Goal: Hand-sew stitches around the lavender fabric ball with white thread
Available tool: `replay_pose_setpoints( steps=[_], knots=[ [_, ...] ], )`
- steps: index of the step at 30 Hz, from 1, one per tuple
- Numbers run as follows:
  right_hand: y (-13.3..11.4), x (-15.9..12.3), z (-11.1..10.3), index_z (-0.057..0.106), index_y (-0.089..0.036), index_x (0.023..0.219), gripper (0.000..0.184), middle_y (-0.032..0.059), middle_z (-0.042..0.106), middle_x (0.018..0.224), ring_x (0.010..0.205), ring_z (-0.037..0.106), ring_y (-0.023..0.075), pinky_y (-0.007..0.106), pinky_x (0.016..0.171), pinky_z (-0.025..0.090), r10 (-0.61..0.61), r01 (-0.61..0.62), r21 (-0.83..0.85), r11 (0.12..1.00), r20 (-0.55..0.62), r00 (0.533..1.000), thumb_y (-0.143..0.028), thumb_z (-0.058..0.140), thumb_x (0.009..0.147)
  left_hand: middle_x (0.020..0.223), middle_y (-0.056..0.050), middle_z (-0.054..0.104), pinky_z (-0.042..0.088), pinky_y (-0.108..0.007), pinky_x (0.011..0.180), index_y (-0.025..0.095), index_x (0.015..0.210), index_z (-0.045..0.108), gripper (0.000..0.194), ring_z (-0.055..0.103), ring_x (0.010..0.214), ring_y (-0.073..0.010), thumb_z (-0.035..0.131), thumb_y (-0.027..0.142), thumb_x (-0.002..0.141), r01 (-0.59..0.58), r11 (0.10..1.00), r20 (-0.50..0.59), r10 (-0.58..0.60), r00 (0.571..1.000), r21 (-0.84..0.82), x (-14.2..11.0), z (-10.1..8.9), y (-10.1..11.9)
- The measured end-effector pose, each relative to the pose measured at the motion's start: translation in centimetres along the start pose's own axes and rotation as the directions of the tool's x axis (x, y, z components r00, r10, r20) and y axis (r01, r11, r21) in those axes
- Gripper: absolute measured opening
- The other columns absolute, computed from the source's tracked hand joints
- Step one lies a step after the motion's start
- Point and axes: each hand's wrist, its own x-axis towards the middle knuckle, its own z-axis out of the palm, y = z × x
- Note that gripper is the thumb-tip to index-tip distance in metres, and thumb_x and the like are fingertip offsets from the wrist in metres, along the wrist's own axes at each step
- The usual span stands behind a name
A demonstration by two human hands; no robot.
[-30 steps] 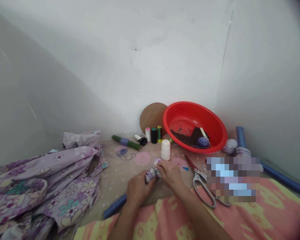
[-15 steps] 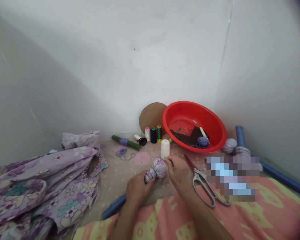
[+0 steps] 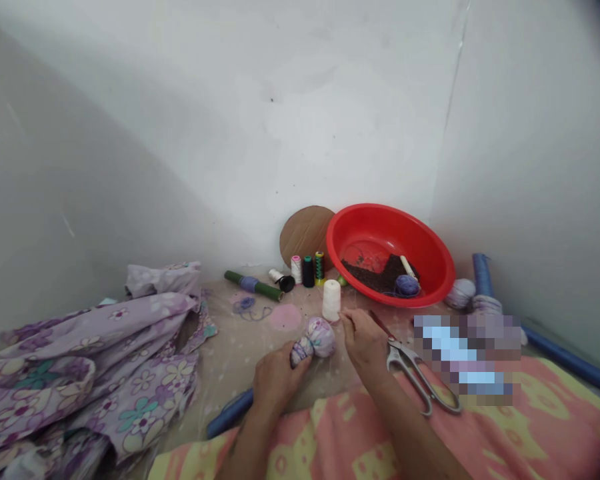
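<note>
My left hand [image 3: 281, 378] is closed round the gathered neck of a small floral cloth bundle [image 3: 321, 337], whose rounded, ball-like end points to the right. To the right of the bundle, my right hand [image 3: 364, 339] is pinched, thumb against forefinger; whatever it holds is too fine to make out. Just beyond those fingertips a white thread cone [image 3: 331, 300] stands upright. Scissors [image 3: 420, 380] with grey handles lie beside my right wrist, their blades partly behind the hand. Below my left hand is a blue roll [image 3: 231, 412], partly covered by the forearm.
Purple floral cloth [image 3: 145, 373] is heaped at the left. A red basin [image 3: 443, 267] leans at the back, holding dark material and a purple yarn ball [image 3: 407, 286]. Several thread spools [image 3: 308, 272] and a green tube [image 3: 269, 289] stand or lie near the wall. A pink-and-yellow blanket [image 3: 340, 433] covers the front.
My right hand has drawn slightly right, away from the bundle, and now overlaps the scissors more. My left hand keeps its hold on the bundle.
</note>
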Motion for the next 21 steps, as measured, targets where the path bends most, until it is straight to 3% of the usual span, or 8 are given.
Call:
replay_pose_setpoints(
  steps=[4,6,9,12,14,17,21],
  knots=[
    [-0.2,0.1,-0.2,0.056,-0.018,0.072,0.024,0.0034,0.059,0.068,0.065,0.052,0.0140,0.023,0.060,0.034,0.070,-0.071,0.078,0.994,0.020,0.997,-0.029,0.038,0.082,0.091,-0.004,0.063,0.037,-0.027,0.066,0.030,0.111,0.049,0.048,0.057,0.084,-0.0210,0.033,0.056,0.074,0.024,0.999,-0.005,-0.024,1.000,-0.027,0.1,0.2,0.0],
    [-0.5,0.2,-0.4,0.057,-0.018,0.071,0.023,0.0032,0.059,0.067,0.064,0.052,0.0139,0.023,0.060,0.034,0.075,-0.079,0.110,0.991,0.038,0.996,-0.029,0.039,0.081,0.100,-0.005,0.060,0.038,-0.028,0.071,0.029,0.117,0.044,0.051,0.054,0.090,-0.0203,0.035,0.054,0.074,0.003,0.998,-0.073,-0.008,0.997,-0.068,0.2,0.4,-0.2],
    [-1.2,0.4,-1.2,0.057,-0.018,0.070,0.022,0.0030,0.058,0.065,0.064,0.052,0.0139,0.024,0.060,0.034,0.037,-0.048,0.161,0.986,0.073,0.997,-0.029,0.041,0.080,0.117,-0.005,0.049,0.034,-0.030,0.086,0.027,0.119,0.043,0.048,0.042,0.107,-0.0197,0.040,0.047,0.075,-0.175,0.980,-0.236,0.148,0.960,-0.096,0.5,0.5,-0.2],
    [-2.2,0.4,-1.7,0.057,-0.019,0.068,0.023,0.0022,0.058,0.063,0.061,0.051,0.0132,0.023,0.058,0.034,-0.023,0.001,0.215,0.977,0.102,0.995,-0.027,0.040,0.080,0.124,-0.003,0.042,0.024,-0.038,0.097,0.026,0.116,0.047,0.044,0.029,0.116,-0.0213,0.046,0.040,0.074,-0.393,0.915,-0.277,0.358,0.892,-0.085,0.6,0.5,0.1],
    [-2.5,0.3,-1.6,0.057,-0.019,0.065,0.024,0.0015,0.057,0.062,0.059,0.051,0.0124,0.023,0.056,0.034,-0.055,0.027,0.257,0.966,0.100,0.993,-0.026,0.039,0.080,0.125,-0.003,0.042,0.021,-0.041,0.098,0.026,0.107,0.054,0.037,0.027,0.118,-0.0223,0.049,0.037,0.072,-0.457,0.883,-0.264,0.417,0.870,-0.111,0.6,0.5,0.3],
    [-2.6,0.1,-1.1,0.057,-0.019,0.066,0.023,0.0011,0.057,0.062,0.058,0.051,0.0119,0.022,0.056,0.036,-0.039,0.006,0.337,0.941,0.093,0.995,-0.026,0.039,0.079,0.120,-0.002,0.046,0.026,-0.038,0.096,0.023,0.082,0.062,0.021,0.032,0.113,-0.0204,0.047,0.036,0.074,-0.470,0.859,-0.298,0.403,0.865,-0.204,0.6,0.4,0.4],
    [-2.2,0.3,-0.9,0.057,-0.018,0.072,0.021,0.0022,0.058,0.065,0.060,0.052,0.0133,0.023,0.056,0.038,0.173,-0.182,0.434,0.882,0.060,0.983,-0.030,0.041,0.078,0.097,-0.004,0.058,0.035,-0.029,0.086,0.019,0.060,0.056,0.027,0.046,0.096,-0.0153,0.041,0.032,0.078,-0.486,0.785,-0.322,0.380,0.867,-0.384,0.4,-0.5,0.1]
  ],
)
